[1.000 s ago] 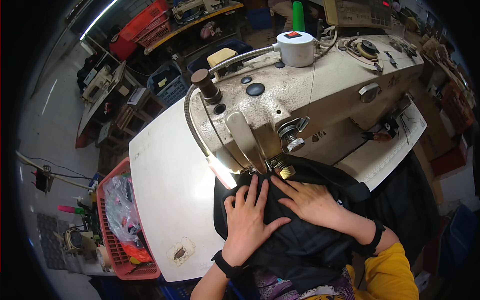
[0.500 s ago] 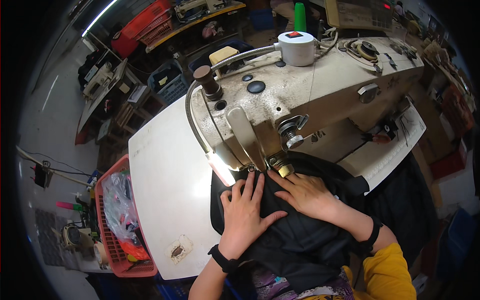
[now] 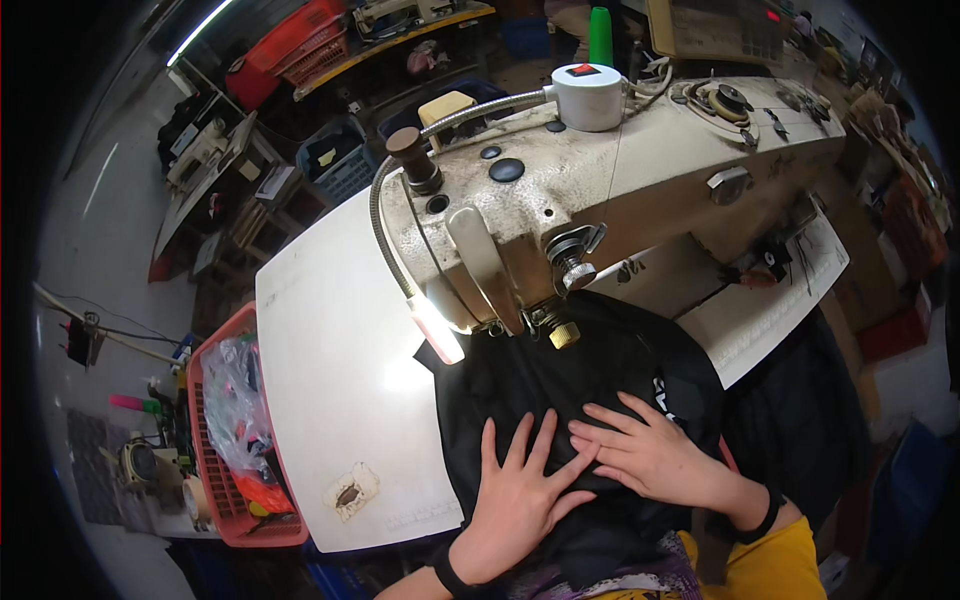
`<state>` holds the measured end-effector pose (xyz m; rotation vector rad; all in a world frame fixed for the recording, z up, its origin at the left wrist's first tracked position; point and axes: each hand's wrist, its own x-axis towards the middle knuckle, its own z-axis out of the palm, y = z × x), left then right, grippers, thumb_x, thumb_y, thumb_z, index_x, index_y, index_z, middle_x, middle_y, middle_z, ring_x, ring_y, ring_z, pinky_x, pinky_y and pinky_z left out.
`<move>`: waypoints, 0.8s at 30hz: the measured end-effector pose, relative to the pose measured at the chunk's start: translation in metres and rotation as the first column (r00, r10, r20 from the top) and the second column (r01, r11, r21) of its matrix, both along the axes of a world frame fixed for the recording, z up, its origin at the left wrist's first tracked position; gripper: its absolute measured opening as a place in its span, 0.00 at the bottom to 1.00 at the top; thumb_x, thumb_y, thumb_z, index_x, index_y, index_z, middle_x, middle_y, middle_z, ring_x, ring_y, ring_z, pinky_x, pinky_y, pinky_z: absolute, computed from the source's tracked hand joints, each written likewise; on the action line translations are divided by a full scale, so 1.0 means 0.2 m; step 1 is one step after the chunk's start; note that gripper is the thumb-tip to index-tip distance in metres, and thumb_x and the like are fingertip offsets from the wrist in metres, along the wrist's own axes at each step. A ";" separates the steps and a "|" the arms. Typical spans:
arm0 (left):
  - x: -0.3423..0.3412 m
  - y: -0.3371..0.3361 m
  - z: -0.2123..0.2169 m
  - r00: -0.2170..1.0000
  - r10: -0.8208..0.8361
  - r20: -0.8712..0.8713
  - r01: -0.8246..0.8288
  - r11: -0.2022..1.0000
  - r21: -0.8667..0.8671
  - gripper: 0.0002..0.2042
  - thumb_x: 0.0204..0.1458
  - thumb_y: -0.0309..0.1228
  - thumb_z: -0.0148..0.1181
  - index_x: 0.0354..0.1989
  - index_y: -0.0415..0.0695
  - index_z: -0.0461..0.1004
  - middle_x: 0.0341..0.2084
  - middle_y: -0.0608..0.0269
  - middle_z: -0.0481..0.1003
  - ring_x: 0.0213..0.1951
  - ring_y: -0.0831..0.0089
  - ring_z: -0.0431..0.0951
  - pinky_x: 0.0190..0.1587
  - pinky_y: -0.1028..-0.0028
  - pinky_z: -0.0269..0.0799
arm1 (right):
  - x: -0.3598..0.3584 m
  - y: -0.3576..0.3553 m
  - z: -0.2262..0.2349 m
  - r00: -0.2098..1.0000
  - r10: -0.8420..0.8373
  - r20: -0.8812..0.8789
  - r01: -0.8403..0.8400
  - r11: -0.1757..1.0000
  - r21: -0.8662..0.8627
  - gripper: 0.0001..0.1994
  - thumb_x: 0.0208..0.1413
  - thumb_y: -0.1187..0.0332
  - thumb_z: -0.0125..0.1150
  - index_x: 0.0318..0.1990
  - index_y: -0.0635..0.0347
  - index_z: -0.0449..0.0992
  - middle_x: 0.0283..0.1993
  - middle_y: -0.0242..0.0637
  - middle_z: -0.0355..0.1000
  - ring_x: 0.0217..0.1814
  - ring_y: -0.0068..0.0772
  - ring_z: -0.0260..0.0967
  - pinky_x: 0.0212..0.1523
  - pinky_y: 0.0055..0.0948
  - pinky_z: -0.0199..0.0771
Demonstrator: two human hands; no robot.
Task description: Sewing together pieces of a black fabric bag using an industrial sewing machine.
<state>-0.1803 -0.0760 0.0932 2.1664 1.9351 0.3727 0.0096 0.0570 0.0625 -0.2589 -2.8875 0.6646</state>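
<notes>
A black piece of fabric (image 3: 560, 380) lies on the white sewing table (image 3: 330, 370), reaching under the needle end of a worn cream industrial sewing machine (image 3: 620, 190). My left hand (image 3: 520, 495) presses flat on the cloth with fingers spread. My right hand (image 3: 650, 450) lies flat beside it, its fingertips overlapping the left hand's fingers. Both hands rest on the near part of the fabric, a little back from the brass presser knob (image 3: 565, 335). A lit lamp (image 3: 437, 328) on a flexible neck shines just left of the cloth.
A red plastic crate (image 3: 240, 430) with bags and scraps stands left of the table. The table top has a chipped patch (image 3: 350, 492) near its front edge. A green thread cone (image 3: 600, 35) and a white thread stand cap (image 3: 587, 95) sit behind the machine. Cluttered workbenches fill the background.
Both hands have slid back toward me over the black fabric, away from the needle. The fabric now shows more between hands and machine.
</notes>
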 end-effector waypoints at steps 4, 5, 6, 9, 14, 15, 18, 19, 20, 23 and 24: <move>-0.03 -0.06 -0.05 0.999 0.041 -0.006 -0.041 0.999 -0.032 0.28 0.53 0.49 0.64 0.64 0.64 0.72 0.65 0.54 0.66 0.66 0.52 0.64 0.68 0.37 0.46 | 0.01 -0.04 0.00 0.997 -0.081 -0.022 0.081 0.996 0.035 0.20 0.60 0.64 0.62 0.59 0.55 0.76 0.69 0.30 0.66 0.74 0.36 0.58 0.73 0.51 0.52; -0.04 -0.06 -0.06 0.998 0.054 0.028 -0.052 0.998 -0.045 0.27 0.53 0.50 0.64 0.64 0.64 0.72 0.66 0.56 0.65 0.68 0.53 0.63 0.68 0.37 0.44 | 0.01 -0.04 0.01 0.996 -0.083 -0.023 0.084 0.996 0.035 0.20 0.60 0.64 0.62 0.59 0.55 0.76 0.69 0.30 0.66 0.74 0.36 0.58 0.73 0.51 0.52; -0.04 -0.06 -0.06 0.998 0.056 0.027 -0.055 0.997 -0.046 0.27 0.53 0.50 0.64 0.64 0.64 0.72 0.66 0.56 0.65 0.68 0.53 0.63 0.68 0.37 0.44 | 0.01 -0.03 0.01 0.997 -0.075 -0.019 0.075 0.996 0.049 0.19 0.60 0.64 0.62 0.58 0.54 0.76 0.68 0.29 0.67 0.73 0.36 0.59 0.73 0.51 0.52; -0.06 -0.04 -0.07 0.998 0.067 0.003 -0.067 0.997 -0.029 0.29 0.52 0.51 0.64 0.64 0.63 0.72 0.67 0.58 0.65 0.68 0.56 0.62 0.69 0.38 0.43 | -0.01 -0.01 -0.01 0.996 -0.084 -0.028 0.086 0.993 0.075 0.19 0.60 0.64 0.61 0.58 0.53 0.77 0.68 0.29 0.67 0.73 0.36 0.59 0.73 0.52 0.53; -0.18 0.05 -0.09 0.995 0.098 -0.004 -0.098 0.995 -0.023 0.32 0.51 0.51 0.66 0.66 0.57 0.70 0.69 0.56 0.62 0.70 0.57 0.60 0.70 0.41 0.41 | -0.12 0.09 -0.04 0.989 -0.131 -0.075 0.139 0.982 0.130 0.20 0.59 0.65 0.61 0.60 0.52 0.76 0.67 0.29 0.69 0.74 0.37 0.59 0.72 0.55 0.55; -0.20 0.06 -0.09 0.995 0.105 -0.006 -0.105 0.994 -0.022 0.34 0.51 0.50 0.66 0.67 0.54 0.68 0.69 0.54 0.61 0.71 0.57 0.59 0.71 0.41 0.41 | -0.14 0.11 -0.05 0.988 -0.127 -0.082 0.138 0.981 0.138 0.20 0.59 0.66 0.60 0.60 0.52 0.76 0.67 0.28 0.68 0.74 0.37 0.58 0.72 0.55 0.54; -0.19 0.04 -0.05 0.991 0.118 -0.061 -0.119 0.993 -0.022 0.32 0.51 0.44 0.67 0.65 0.50 0.69 0.68 0.53 0.62 0.70 0.57 0.60 0.71 0.42 0.41 | -0.14 0.13 -0.05 0.988 -0.122 -0.095 0.136 0.979 0.151 0.21 0.59 0.65 0.61 0.60 0.52 0.75 0.68 0.30 0.68 0.73 0.38 0.59 0.72 0.55 0.54; -0.17 0.02 -0.02 0.998 0.046 -0.037 -0.047 0.999 -0.025 0.31 0.51 0.41 0.68 0.64 0.49 0.70 0.68 0.53 0.63 0.70 0.57 0.61 0.71 0.42 0.42 | -0.12 0.13 -0.02 0.995 -0.086 -0.048 0.096 0.956 0.276 0.21 0.59 0.62 0.62 0.59 0.55 0.75 0.67 0.34 0.68 0.72 0.39 0.61 0.73 0.54 0.54; -0.16 -0.01 0.00 1.000 -0.026 -0.012 0.026 0.999 -0.025 0.29 0.51 0.38 0.69 0.63 0.48 0.70 0.67 0.53 0.63 0.69 0.56 0.62 0.71 0.43 0.42 | -0.08 0.12 -0.02 0.995 -0.087 -0.042 0.096 0.957 0.273 0.21 0.59 0.62 0.62 0.59 0.55 0.75 0.67 0.34 0.68 0.72 0.39 0.61 0.73 0.54 0.54; -0.05 -0.16 0.02 0.985 -0.034 0.171 0.046 0.997 -0.066 0.30 0.50 0.36 0.70 0.63 0.47 0.70 0.64 0.56 0.67 0.66 0.55 0.65 0.70 0.44 0.47 | 0.02 -0.01 -0.03 0.992 0.059 -0.109 -0.063 0.998 -0.032 0.24 0.57 0.57 0.64 0.58 0.58 0.75 0.66 0.38 0.69 0.72 0.38 0.61 0.73 0.53 0.53; -0.01 -0.18 0.01 0.989 -0.006 0.146 0.020 0.995 -0.096 0.30 0.50 0.37 0.70 0.63 0.48 0.70 0.62 0.56 0.68 0.65 0.54 0.65 0.70 0.44 0.48 | 0.04 -0.05 0.01 0.998 0.039 -0.054 -0.038 0.999 0.025 0.24 0.56 0.58 0.65 0.59 0.57 0.75 0.65 0.37 0.70 0.72 0.37 0.61 0.73 0.52 0.53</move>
